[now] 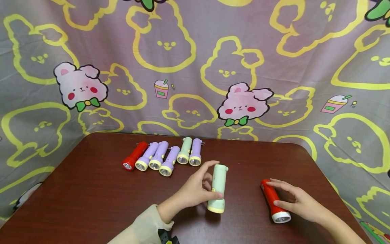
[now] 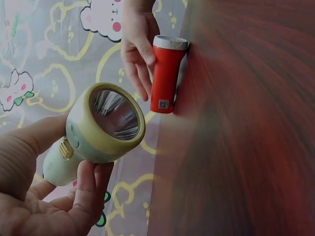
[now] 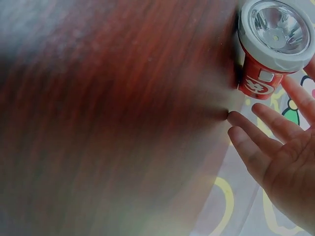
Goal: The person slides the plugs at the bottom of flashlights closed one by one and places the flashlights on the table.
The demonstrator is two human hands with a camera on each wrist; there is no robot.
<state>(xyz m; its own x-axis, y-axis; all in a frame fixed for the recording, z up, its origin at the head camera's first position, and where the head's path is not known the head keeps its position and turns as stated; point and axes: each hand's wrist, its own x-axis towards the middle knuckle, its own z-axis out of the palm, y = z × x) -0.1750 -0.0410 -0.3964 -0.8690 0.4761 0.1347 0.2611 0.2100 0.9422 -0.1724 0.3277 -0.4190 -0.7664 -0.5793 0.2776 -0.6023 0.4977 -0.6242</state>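
Note:
My left hand (image 1: 198,188) holds a pale green flashlight (image 1: 219,183) above the table, thumb on one side and fingers round the other. In the left wrist view this flashlight's yellow-rimmed lens (image 2: 117,114) faces the camera. At the right, a red flashlight (image 1: 271,196) with a white head lies on the table. My right hand (image 1: 300,201) is beside it, thumb and index finger at its body, the other fingers loosely extended. The right wrist view shows the red flashlight's lens (image 3: 279,27) and my spread fingers (image 3: 251,147) next to it.
Toward the back left of the brown table (image 1: 91,189) lies a row of flashlights: a red one (image 1: 135,156), several purple ones (image 1: 159,154) and a green one (image 1: 185,149). A patterned cloth (image 1: 182,81) hangs behind the table and at its sides.

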